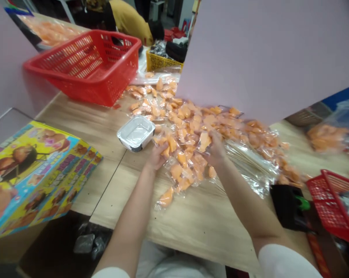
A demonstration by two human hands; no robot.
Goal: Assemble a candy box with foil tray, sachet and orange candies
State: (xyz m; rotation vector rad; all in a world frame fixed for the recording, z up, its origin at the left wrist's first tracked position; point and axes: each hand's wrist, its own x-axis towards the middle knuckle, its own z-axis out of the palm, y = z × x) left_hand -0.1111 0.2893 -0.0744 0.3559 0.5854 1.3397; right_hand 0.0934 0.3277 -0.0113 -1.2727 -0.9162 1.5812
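Observation:
A wide heap of small clear packets with orange pieces [191, 123] covers the wooden table [197, 227]. My left hand [157, 154] is curled around a few of these packets at the heap's near left edge, just right of a small foil tray [136, 133]. Fingers of my right hand [216, 148] are closed on one orange packet [204, 141] held slightly above the heap. A bundle of thin wooden skewers in clear wrap [249, 166] lies under the heap to the right of my right hand.
A red mesh basket [87, 65] stands tilted at the back left, a yellow crate [159, 61] behind it. Colourful toy boxes [32, 173] lie at the left. A second red basket [333, 204] and a black device [288, 206] sit at the right. A person in yellow is at the back.

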